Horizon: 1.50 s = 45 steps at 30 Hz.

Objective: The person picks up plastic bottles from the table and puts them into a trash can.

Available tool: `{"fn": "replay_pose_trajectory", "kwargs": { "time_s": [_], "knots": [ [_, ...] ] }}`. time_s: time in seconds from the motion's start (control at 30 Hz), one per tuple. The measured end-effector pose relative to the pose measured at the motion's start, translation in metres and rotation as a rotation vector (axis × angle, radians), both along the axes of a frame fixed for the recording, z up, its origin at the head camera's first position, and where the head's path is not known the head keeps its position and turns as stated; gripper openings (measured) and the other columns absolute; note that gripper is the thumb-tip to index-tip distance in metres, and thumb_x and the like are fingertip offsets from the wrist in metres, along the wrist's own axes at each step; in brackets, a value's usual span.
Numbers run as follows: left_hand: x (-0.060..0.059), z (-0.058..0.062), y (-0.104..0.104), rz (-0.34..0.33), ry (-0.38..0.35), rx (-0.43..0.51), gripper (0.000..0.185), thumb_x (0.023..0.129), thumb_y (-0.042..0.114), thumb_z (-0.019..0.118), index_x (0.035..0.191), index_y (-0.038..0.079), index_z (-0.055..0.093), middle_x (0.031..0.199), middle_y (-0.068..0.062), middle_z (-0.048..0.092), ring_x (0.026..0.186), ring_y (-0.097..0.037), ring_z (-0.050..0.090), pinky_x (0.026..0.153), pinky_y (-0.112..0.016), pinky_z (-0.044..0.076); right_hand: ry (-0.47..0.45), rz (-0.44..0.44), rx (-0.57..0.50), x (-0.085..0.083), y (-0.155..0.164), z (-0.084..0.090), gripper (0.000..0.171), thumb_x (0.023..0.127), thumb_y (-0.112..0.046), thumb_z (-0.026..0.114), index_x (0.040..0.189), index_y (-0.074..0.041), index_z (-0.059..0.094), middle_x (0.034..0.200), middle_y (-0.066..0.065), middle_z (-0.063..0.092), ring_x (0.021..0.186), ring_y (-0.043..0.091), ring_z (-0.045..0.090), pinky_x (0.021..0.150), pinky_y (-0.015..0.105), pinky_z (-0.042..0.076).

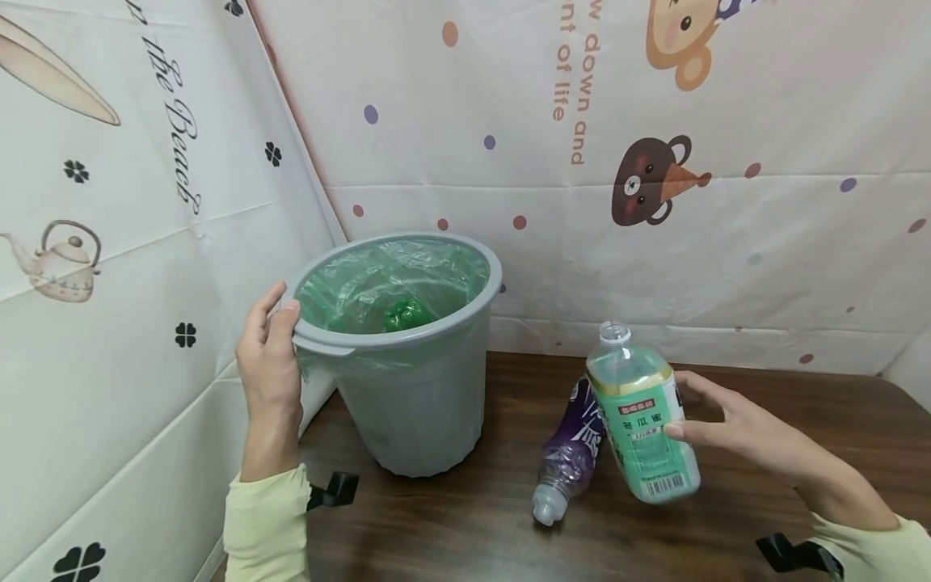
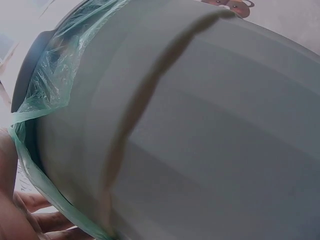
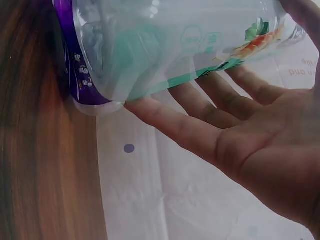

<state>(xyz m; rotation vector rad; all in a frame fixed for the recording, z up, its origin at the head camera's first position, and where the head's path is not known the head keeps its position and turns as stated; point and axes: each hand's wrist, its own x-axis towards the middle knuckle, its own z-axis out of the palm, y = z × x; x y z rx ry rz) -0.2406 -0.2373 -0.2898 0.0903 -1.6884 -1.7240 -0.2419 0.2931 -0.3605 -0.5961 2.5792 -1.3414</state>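
Note:
A grey trash bin (image 1: 414, 396) stands on the table, lined with a thin green plastic bag (image 1: 349, 283). A crumpled green item (image 1: 407, 315) lies inside it; its kind is hard to tell. My left hand (image 1: 269, 356) holds the bin's left rim, and in the left wrist view its fingers (image 2: 52, 222) show beside the bag's overhanging edge. My right hand (image 1: 735, 420) grips an uncapped clear plastic bottle (image 1: 643, 453) with a green label, thumb on the front and fingers behind. Beside it a purple-labelled plastic bottle (image 1: 570, 453) lies on its side, partly hidden by the green-labelled one.
The dark wooden table (image 1: 465, 525) runs beneath everything. A white printed cloth (image 1: 553, 267) hangs behind it, and another printed cloth (image 1: 145, 323) hangs on the left, close to the bin. Black straps (image 1: 338, 489) sit at both wrists.

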Motion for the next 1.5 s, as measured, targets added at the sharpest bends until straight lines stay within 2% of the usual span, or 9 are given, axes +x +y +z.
{"fn": "replay_pose_trajectory", "kwargs": {
  "time_s": [0.1,0.2,0.33,0.4,0.57,0.77,1.2,1.3,1.5],
  "knots": [
    [0.000,0.001,0.000,0.001,0.004,-0.002,0.045,0.109,0.034,0.058,0.152,0.021,0.059,0.127,-0.010,0.064,0.115,-0.019,0.059,0.108,-0.036,0.040,-0.057,-0.009,-0.037,-0.001,-0.001,0.000,0.068,0.109,-0.023,0.056,0.164,0.002,0.024,0.153,0.030,0.041,0.130,0.039,0.051,0.086,0.045,0.056],
    [0.000,0.001,0.000,-0.001,0.007,-0.001,0.045,0.109,0.033,0.058,0.153,0.021,0.059,0.126,-0.010,0.065,0.114,-0.019,0.059,0.108,-0.036,0.040,-0.113,-0.034,-0.074,-0.002,-0.003,0.002,0.074,0.111,-0.027,0.054,0.166,0.003,0.015,0.156,0.035,0.037,0.127,0.043,0.057,0.090,0.050,0.056],
    [0.001,0.001,0.000,-0.001,0.007,-0.003,0.046,0.109,0.033,0.057,0.153,0.020,0.058,0.125,-0.010,0.065,0.112,-0.019,0.060,0.107,-0.035,0.040,-0.209,-0.050,-0.167,-0.003,-0.006,0.003,0.080,0.112,-0.030,0.051,0.168,0.001,0.002,0.150,0.033,0.050,0.116,0.042,0.069,0.096,0.060,0.054],
    [0.001,0.001,0.000,0.001,0.006,-0.006,0.046,0.109,0.033,0.057,0.153,0.019,0.058,0.125,-0.010,0.065,0.112,-0.019,0.060,0.107,-0.035,0.040,-0.245,-0.046,-0.225,-0.004,-0.008,0.003,0.080,0.113,-0.030,0.048,0.167,0.001,-0.001,0.145,0.030,0.056,0.113,0.041,0.071,0.097,0.060,0.054],
    [0.002,0.001,0.000,0.002,-0.001,-0.008,0.046,0.109,0.034,0.057,0.153,0.020,0.058,0.128,-0.010,0.064,0.115,-0.020,0.059,0.108,-0.036,0.040,-0.262,-0.031,-0.342,-0.006,-0.013,-0.001,0.072,0.116,-0.029,0.043,0.166,0.002,0.002,0.138,0.017,0.063,0.111,0.036,0.073,0.092,0.050,0.058],
    [0.001,0.000,0.001,0.003,-0.006,-0.012,0.046,0.109,0.035,0.057,0.153,0.021,0.058,0.128,-0.010,0.064,0.115,-0.020,0.059,0.107,-0.037,0.040,-0.258,0.000,-0.428,-0.008,-0.015,-0.005,0.067,0.117,-0.027,0.039,0.165,0.006,0.004,0.133,0.003,0.068,0.117,0.025,0.071,0.090,0.053,0.059],
    [0.001,0.000,0.000,0.013,-0.006,-0.020,0.045,0.109,0.035,0.056,0.153,0.022,0.058,0.127,-0.011,0.065,0.115,-0.021,0.060,0.105,-0.036,0.042,-0.269,0.036,-0.514,-0.014,-0.017,-0.004,0.062,0.118,-0.027,0.032,0.163,0.009,0.007,0.133,-0.002,0.067,0.119,0.020,0.069,0.089,0.055,0.059],
    [0.001,0.001,0.000,0.014,-0.004,-0.025,0.045,0.109,0.035,0.056,0.153,0.022,0.058,0.127,-0.011,0.065,0.115,-0.021,0.060,0.105,-0.036,0.042,-0.275,0.038,-0.523,-0.015,-0.019,-0.003,0.061,0.118,-0.028,0.032,0.163,0.007,0.009,0.134,-0.002,0.067,0.120,0.020,0.069,0.089,0.055,0.059],
    [0.002,0.001,-0.001,0.010,0.006,-0.033,0.046,0.110,0.034,0.056,0.154,0.021,0.058,0.126,-0.012,0.064,0.114,-0.021,0.060,0.104,-0.036,0.042,-0.286,0.059,-0.553,-0.016,-0.024,-0.001,0.051,0.119,-0.030,0.031,0.162,-0.004,0.023,0.135,0.001,0.067,0.120,0.024,0.069,0.089,0.058,0.058]
  ]
}}
